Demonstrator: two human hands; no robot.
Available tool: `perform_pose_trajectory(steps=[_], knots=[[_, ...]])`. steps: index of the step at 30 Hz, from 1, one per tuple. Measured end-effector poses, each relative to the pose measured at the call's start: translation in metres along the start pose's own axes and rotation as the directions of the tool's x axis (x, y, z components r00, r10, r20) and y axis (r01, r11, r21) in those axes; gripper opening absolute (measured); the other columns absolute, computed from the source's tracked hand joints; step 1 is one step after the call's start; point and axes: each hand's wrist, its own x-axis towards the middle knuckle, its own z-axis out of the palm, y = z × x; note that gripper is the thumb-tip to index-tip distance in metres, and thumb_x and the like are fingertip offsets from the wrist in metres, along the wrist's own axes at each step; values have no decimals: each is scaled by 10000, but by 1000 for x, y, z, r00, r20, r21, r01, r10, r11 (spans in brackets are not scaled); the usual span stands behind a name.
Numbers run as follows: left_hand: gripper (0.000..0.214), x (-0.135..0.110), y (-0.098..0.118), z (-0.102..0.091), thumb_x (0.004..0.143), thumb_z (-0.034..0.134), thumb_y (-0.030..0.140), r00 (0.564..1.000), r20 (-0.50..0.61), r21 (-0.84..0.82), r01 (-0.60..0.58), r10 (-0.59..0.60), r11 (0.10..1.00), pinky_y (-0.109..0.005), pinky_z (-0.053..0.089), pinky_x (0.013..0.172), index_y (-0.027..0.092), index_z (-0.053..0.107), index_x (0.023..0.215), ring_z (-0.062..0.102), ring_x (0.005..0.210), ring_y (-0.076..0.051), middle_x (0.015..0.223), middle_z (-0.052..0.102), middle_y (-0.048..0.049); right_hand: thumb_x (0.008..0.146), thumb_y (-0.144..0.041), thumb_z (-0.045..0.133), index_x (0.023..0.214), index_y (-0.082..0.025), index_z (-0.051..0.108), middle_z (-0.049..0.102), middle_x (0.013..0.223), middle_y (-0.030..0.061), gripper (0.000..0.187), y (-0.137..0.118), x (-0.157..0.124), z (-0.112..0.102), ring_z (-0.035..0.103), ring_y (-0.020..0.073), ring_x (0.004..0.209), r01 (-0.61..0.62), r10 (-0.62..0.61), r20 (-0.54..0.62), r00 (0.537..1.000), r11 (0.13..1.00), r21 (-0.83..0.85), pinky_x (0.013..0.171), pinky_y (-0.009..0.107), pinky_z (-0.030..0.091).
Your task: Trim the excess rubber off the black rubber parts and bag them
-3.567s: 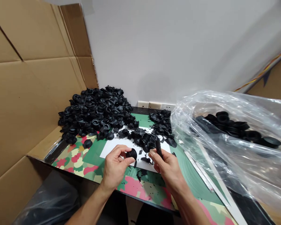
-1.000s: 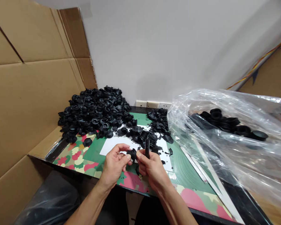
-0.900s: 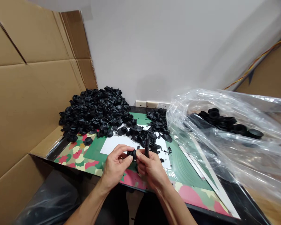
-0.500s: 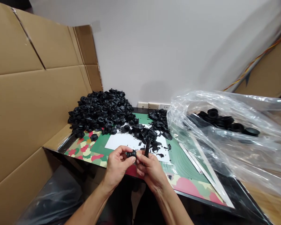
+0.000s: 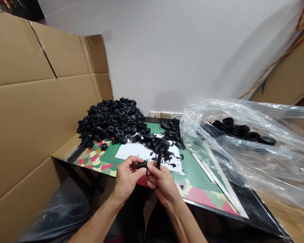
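Note:
Between the thumb and fingers of my left hand (image 5: 126, 173) is a small black ribbed rubber bellows (image 5: 142, 164). My right hand (image 5: 162, 179) is closed, its thumb and fingertip against the right end of that piece. A slim dark stick-like tool (image 5: 159, 160) rises from the right hand, its exact kind unclear. Beyond the hands lies a white sheet (image 5: 124, 152) with black scraps on it. More ribbed pieces (image 5: 155, 142) lie just past the tool's tip.
A large heap of black rubber pieces (image 5: 111, 118) fills the back left, by a cardboard wall (image 5: 73, 98). Black trimmings (image 5: 171, 130) lie at the back. On the right, a clear plastic bag (image 5: 233, 162) holds black rings (image 5: 252, 136). White strips (image 5: 215, 179) lie on the green mat (image 5: 192, 175).
The view has shifted slightly. Both hands keep nearly the same grip, with the rubber bellows tilted a little differently between them.

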Motion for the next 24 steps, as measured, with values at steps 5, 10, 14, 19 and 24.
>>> perform_pose_trajectory(steps=[5,10,14,19,24], knots=[[259,1,-4,-1,600,669,212,995,18,43,-98,97,994,-191,435,656,97,626,828,530,739,-100,851,578,-43,351,-433,878,658,-94,424,349,474,-72,645,3,2,-3,180,-20,351,4,-4,-2,1000,1000,10,356,149,169],[304,2,-9,2,618,671,234,996,25,70,-92,91,993,-198,418,604,99,613,884,531,719,-106,870,572,-52,320,-424,882,638,-93,428,328,466,-77,646,2,2,-3,177,-19,347,14,-14,-30,999,1000,26,358,155,166],[345,2,-12,6,616,672,251,997,28,47,-73,72,996,-192,405,583,91,588,910,499,661,-83,850,563,-40,308,-433,880,642,-93,430,345,470,-74,656,1,2,-3,180,-18,346,18,-17,-53,998,1000,16,363,162,170],[395,2,-17,9,611,677,321,999,34,43,-41,39,998,-213,388,617,72,573,900,458,666,-90,804,536,-43,401,-513,853,757,-85,476,324,513,-79,673,1,1,-13,207,-2,389,89,-95,-96,991,994,-64,394,176,175],[447,1,-21,9,632,662,372,993,115,74,-4,-5,997,-217,327,542,60,537,926,369,592,-83,703,449,-22,572,-593,769,939,-39,531,295,570,-65,706,-8,-4,-30,253,17,464,214,-245,-104,964,946,-242,437,181,236]])
